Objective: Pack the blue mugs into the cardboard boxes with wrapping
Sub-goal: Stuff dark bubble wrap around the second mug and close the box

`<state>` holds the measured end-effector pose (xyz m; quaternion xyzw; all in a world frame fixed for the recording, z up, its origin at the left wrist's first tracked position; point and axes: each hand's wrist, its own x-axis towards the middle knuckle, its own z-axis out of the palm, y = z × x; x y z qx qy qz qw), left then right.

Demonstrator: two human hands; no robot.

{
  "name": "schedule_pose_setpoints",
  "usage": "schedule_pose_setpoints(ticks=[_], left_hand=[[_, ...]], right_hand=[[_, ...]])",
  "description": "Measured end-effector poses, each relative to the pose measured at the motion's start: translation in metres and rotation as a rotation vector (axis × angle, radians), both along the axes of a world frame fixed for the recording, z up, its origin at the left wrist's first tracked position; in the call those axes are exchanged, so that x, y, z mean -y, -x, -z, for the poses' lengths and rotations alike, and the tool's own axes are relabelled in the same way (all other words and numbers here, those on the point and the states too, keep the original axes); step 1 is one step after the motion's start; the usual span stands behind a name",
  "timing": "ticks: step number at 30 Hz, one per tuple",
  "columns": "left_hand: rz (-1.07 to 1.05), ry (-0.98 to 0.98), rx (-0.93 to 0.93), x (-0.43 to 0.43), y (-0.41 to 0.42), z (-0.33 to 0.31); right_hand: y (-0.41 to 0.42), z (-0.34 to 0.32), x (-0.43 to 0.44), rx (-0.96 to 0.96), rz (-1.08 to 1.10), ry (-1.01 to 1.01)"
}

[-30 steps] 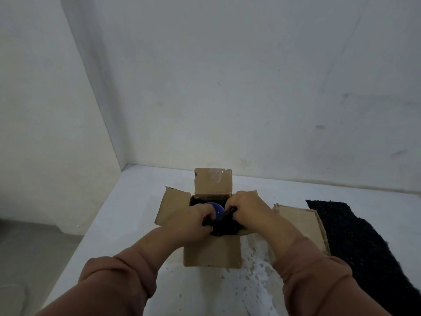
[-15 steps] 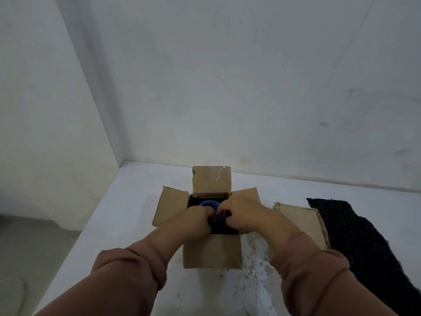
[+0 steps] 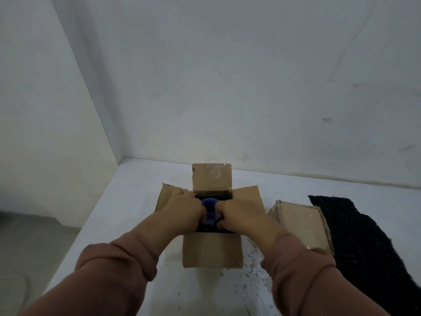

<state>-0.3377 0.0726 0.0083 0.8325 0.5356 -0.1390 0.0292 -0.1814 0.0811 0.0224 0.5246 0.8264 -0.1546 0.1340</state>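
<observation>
Tucking blue mug (image 3: 209, 210) into open cardboard box (image 3: 212, 252) | mug sits between left hand (image 3: 187, 207) and right hand (image 3: 237, 213) | 2 sets of fingers curled, gripping its sides

Left sleeve: wearing a dusty-pink, soft knitted long sleeve (image 3: 109, 267), bunching into thick folds at the cuff, ending just above the wrist.
Right sleeve: wearing a matching dusty-pink long sleeve (image 3: 305, 277), wrinkling into a rolled ridge at the cuff.
Left hand (image 3: 185, 207): going bare, showing no glove, ring or watch.
Right hand (image 3: 239, 213): going bare likewise.
</observation>
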Motion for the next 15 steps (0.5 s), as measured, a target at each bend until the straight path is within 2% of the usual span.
schedule_pose_setpoints(ticks=[2, 5, 9, 15], left_hand=[[-0.014, -0.071, -0.007, 0.000, 0.010, 0.003], [-0.064, -0.069, 0.099, 0.001, 0.021, 0.009], [-0.071, -0.008, 0.295, -0.002, 0.029, 0.025], [-0.198, -0.088, 0.442, 0.005, 0.025, 0.042]], right_hand=[[0.003, 0.004, 0.002, -0.017, -0.035, -0.013], [0.012, 0.010, 0.006, -0.083, -0.029, 0.023], [0.025, 0.024, 0.008, -0.131, 0.063, 0.139], [0.034, 0.014, -0.006, -0.182, 0.229, 0.277]])
